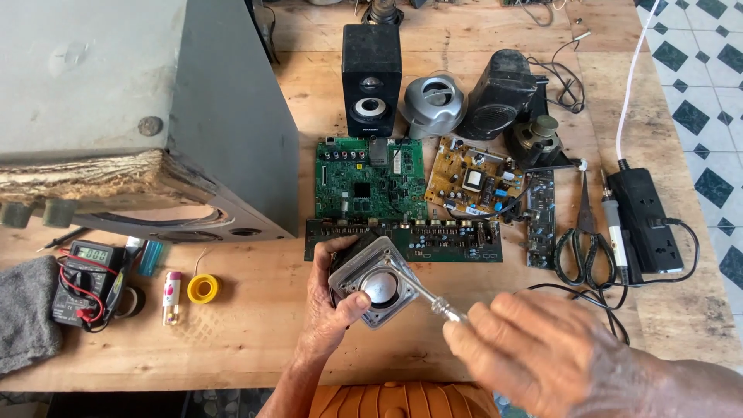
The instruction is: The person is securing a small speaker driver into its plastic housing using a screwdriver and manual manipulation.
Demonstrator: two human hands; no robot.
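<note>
Gripped in the left hand (329,298) is a speaker (377,280). A screwdriver (433,302) is grasped by the right hand (534,352), its tip set on the speaker. Just above the grip, a board (402,240) is seen.

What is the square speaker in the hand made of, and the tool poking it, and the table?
The small square speaker looks like grey plastic around a shiny, metal-looking centre dome. The screwdriver has a bright, mirror-like shaft, so probably steel; the right hand hides its handle. The left hand grips the speaker. The table is bare pale wood with visible grain.
</note>
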